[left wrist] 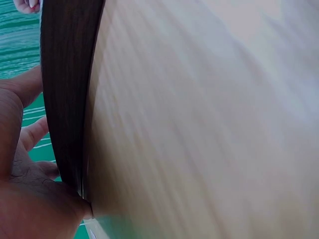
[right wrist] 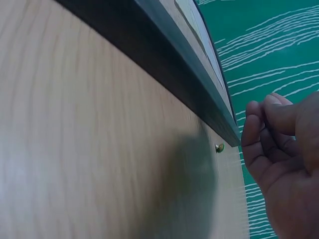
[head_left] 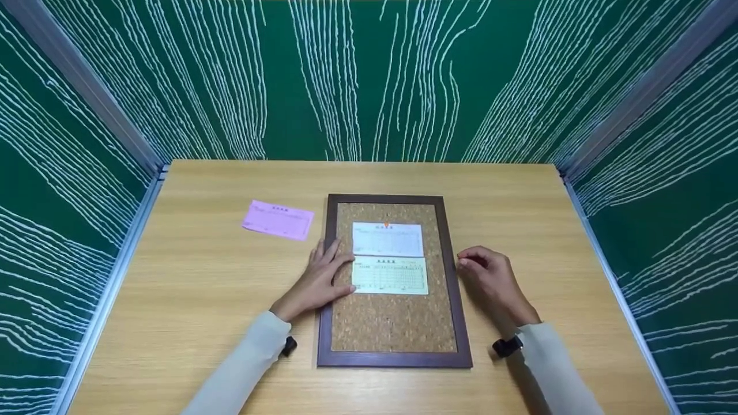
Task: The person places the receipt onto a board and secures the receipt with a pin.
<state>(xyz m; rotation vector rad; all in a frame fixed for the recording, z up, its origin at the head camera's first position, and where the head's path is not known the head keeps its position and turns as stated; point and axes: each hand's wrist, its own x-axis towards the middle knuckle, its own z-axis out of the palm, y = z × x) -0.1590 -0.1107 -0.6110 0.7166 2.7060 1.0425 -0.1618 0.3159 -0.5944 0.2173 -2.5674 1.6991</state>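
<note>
A brown-framed corkboard (head_left: 392, 328) lies on the table. A white slip (head_left: 398, 245) is on its cork, with an orange push pin (head_left: 386, 225) at the slip's top edge. Just below sits a pale green slip (head_left: 398, 279). My left hand (head_left: 314, 285) lies spread over the board's left frame, index and thumb tips at the left edges of the slips. Beside the right frame hovers my right hand (head_left: 490, 274), its fingers curled and thumb tip close to the index; nothing shows between them. In the right wrist view, a small shiny pin (right wrist: 219, 148) lies on the table near that hand.
A pink slip (head_left: 278, 220) lies on the wooden table (head_left: 190, 276), left of the corkboard. Green panels (head_left: 398, 80) with white wavy lines stand behind the table and along both sides. Each wrist wears a dark band with a camera (head_left: 507, 347).
</note>
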